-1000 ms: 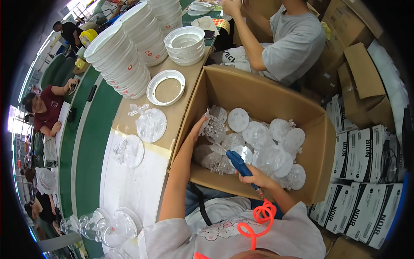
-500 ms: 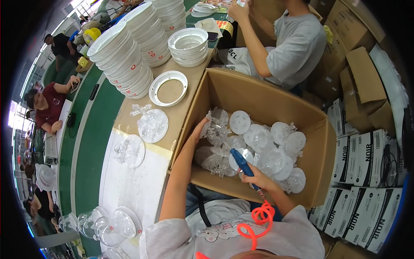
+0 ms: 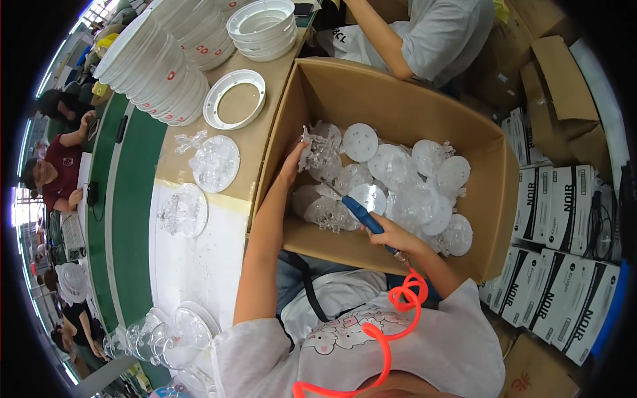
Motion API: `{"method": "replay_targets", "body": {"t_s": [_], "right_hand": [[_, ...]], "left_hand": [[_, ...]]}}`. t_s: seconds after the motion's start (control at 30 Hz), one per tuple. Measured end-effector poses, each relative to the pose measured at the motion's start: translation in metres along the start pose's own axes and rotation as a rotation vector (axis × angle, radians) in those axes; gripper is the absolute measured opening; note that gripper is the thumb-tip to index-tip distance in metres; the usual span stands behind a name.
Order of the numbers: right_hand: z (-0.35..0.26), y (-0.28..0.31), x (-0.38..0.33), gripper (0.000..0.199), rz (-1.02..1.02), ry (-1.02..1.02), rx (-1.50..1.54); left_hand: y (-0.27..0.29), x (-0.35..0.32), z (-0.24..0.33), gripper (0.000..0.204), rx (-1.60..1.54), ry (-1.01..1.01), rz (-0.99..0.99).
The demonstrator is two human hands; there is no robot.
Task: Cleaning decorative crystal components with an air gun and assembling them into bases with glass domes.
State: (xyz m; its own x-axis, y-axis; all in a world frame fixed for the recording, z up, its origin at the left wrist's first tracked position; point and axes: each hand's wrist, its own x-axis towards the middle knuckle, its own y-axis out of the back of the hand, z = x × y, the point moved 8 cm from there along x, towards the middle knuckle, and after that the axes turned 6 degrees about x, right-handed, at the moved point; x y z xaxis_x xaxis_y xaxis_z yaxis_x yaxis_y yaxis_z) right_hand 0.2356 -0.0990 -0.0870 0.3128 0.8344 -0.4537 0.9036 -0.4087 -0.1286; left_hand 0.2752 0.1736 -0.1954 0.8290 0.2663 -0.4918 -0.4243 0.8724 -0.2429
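Observation:
My right hand [image 3: 396, 237] is wrapped round a blue air blow gun [image 3: 361, 213], its thin nozzle angled up and left toward my left hand. A red coiled hose [image 3: 406, 292] runs from the gun's lower end across my shirt. At the left wall of a large cardboard box [image 3: 398, 85], my left hand [image 3: 292, 161] grips a clear plastic piece [image 3: 320, 147]; some of its fingers are hidden by the piece. Beneath both hands, several round clear discs with jagged clear parts [image 3: 398, 166] lie heaped in the box.
Left of the box, the table holds two clear disc pieces [image 3: 215, 164], a white ring [image 3: 234, 99] and tall stacks of white rings [image 3: 156, 69]. More clear parts [image 3: 182, 335] stand at the near left. A person in grey [image 3: 444, 40] sits beyond the box; white cartons [image 3: 564, 298] are piled right.
The view has shifted, so the box and table sit higher in the picture. The blow gun has turned a little to the left, and its nozzle now shows. Both hands keep their hold.

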Motion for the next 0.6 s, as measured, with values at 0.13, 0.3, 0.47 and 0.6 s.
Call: {"method": "replay_targets", "body": {"t_s": [0.13, 0.3, 0.47, 0.6], "right_hand": [[0.003, -0.002, -0.003, 0.038, -0.043, -0.090, 0.044], [0.000, -0.010, -0.004, 0.038, -0.114, -0.085, 0.175], [-0.004, -0.016, -0.004, 0.040, -0.154, 0.017, -0.065], [-0.011, -0.015, -0.004, 0.040, -0.138, 0.003, -0.074]], "left_hand": [[-0.006, 0.002, -0.018, 0.067, 0.219, -0.043, -0.025], [0.009, 0.013, -0.047, 0.073, 0.443, 0.036, -0.083], [0.011, 0.012, -0.047, 0.066, 0.294, 0.084, -0.107], [0.014, 0.005, -0.041, 0.058, 0.289, 0.082, -0.081]]}}
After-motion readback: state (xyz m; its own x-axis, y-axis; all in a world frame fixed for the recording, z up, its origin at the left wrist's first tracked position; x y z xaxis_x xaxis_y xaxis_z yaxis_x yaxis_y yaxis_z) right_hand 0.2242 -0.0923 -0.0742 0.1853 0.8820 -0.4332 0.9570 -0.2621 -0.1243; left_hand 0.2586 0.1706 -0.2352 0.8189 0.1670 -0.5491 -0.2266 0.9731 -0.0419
